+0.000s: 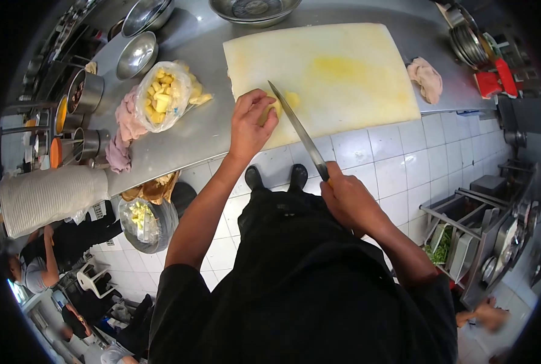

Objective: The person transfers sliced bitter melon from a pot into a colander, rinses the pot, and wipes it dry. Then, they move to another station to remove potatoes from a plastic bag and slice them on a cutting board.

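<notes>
My right hand (350, 199) is closed round the handle of a long kitchen knife (302, 132), whose blade points up and to the left over the cutting board's near left part. My left hand (252, 122) grips a pale yellow chunk of food (274, 109), its fingers curled just left of the blade. The chunk is partly hidden by the fingers, and its exact kind cannot be made out. Another small yellow piece (293, 99) lies on the board beside the blade. The large white cutting board (367, 79) bears yellow stains.
A clear plastic bag of yellow chunks (161, 94) stands left of the board by a pink cloth (128, 118). Metal bowls (138, 56) sit behind it. Another cloth (426, 80) lies right of the board. A lined bin (152, 227) with scraps stands on the floor at left.
</notes>
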